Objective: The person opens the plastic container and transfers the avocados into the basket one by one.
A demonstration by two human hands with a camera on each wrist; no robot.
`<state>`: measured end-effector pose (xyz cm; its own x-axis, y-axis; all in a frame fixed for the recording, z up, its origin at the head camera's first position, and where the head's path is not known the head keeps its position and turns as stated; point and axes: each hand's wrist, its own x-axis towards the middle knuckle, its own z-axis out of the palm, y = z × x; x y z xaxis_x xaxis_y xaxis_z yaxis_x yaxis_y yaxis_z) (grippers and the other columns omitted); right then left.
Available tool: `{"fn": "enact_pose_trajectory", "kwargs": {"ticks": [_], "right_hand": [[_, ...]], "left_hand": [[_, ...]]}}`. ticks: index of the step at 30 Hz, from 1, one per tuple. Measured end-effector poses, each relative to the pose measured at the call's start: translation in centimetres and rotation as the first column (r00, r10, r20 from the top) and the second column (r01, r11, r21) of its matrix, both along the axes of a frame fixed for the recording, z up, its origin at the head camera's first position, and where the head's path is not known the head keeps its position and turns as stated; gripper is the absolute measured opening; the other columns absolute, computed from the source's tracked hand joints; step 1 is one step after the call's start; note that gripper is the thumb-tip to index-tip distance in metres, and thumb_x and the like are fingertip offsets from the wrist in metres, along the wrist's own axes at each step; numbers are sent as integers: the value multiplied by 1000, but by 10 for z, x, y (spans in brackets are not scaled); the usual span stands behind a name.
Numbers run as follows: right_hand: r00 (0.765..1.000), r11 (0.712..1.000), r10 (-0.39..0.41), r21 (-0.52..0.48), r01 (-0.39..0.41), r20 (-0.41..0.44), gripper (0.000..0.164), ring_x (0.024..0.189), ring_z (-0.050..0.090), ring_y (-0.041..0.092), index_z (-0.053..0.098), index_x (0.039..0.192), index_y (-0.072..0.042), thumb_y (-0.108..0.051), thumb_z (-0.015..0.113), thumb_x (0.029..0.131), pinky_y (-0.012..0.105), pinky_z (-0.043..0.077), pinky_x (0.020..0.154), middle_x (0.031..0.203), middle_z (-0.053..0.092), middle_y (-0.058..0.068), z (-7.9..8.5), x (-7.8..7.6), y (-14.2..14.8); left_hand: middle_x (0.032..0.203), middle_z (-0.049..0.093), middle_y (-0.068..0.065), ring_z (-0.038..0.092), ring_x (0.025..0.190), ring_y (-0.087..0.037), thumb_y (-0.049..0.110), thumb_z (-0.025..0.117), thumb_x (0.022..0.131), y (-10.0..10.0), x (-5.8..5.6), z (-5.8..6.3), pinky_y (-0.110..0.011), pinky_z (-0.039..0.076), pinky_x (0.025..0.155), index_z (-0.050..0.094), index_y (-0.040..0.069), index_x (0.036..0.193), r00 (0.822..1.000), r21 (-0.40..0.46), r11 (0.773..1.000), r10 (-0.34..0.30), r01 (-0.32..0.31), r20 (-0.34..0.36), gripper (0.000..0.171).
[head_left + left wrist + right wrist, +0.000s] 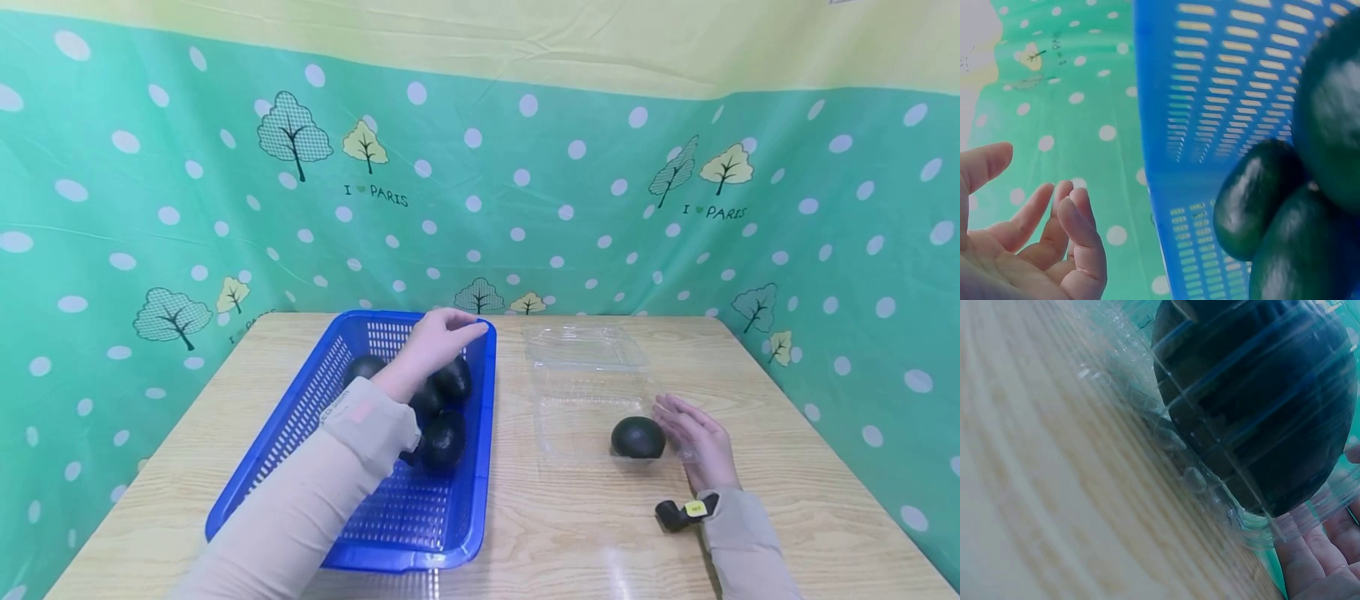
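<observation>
My left hand [433, 346] is over the far part of a blue plastic basket [486, 433], thumb and fingers apart with nothing between them. Several dark green avocados [444, 442] lie in that basket, some partly hidden by my left forearm. In the left wrist view the fingers bend loosely beside the basket's wall, near an avocado [1260, 200]. To the right sits a clear plastic clamshell box [573, 417] with its lid tipped back. One avocado [637, 437] rests in its near right corner. My right hand [697, 442] lies along the box's right side, fingers extended.
A wooden table [555, 533] carries the basket and the box. Behind it hangs a green dotted curtain [480, 225] printed with trees, which also runs along both sides. A small black device with a yellow label [693, 507] is at my right wrist.
</observation>
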<state>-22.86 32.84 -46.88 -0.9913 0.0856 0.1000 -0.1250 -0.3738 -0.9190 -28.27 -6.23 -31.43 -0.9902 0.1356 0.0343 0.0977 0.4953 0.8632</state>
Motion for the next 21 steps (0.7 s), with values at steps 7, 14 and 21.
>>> {"fn": "enact_pose_trajectory", "kwargs": {"ticks": [7, 14, 21], "right_hand": [[1000, 1000, 10, -7, -10, -5, 29, 106, 70, 8, 66, 124, -13, -4, 50, 102, 20, 53, 93, 116, 73, -7, 0, 0, 1], [1000, 1000, 15, -20, -15, -17, 30, 106, 70, 9, 68, 122, -13, -3, 49, 102, 20, 53, 92, 115, 73, -6, -2, -1, 1], [999, 1000, 22, -16, -22, -26, 29, 107, 70, 9, 67, 123, -12, -4, 48, 102, 20, 53, 93, 116, 73, -5, -2, -1, 2]], "left_hand": [[125, 64, -12, 62, 106, -32, 32, 61, 97, 14, 1, 3, -40, 54, 84, 63, 8, 128, 998, 113, 994, -13, 7, 58, 40], [126, 64, -9, 63, 100, -25, 32, 62, 97, 27, -1, -1, -29, 52, 72, 64, 10, 127, 995, 152, 988, -43, 28, 92, 37], [130, 63, -8, 64, 104, -27, 32, 63, 96, 37, 2, -2, -24, 51, 68, 64, 9, 126, 992, 199, 979, -62, 39, 111, 38]]}}
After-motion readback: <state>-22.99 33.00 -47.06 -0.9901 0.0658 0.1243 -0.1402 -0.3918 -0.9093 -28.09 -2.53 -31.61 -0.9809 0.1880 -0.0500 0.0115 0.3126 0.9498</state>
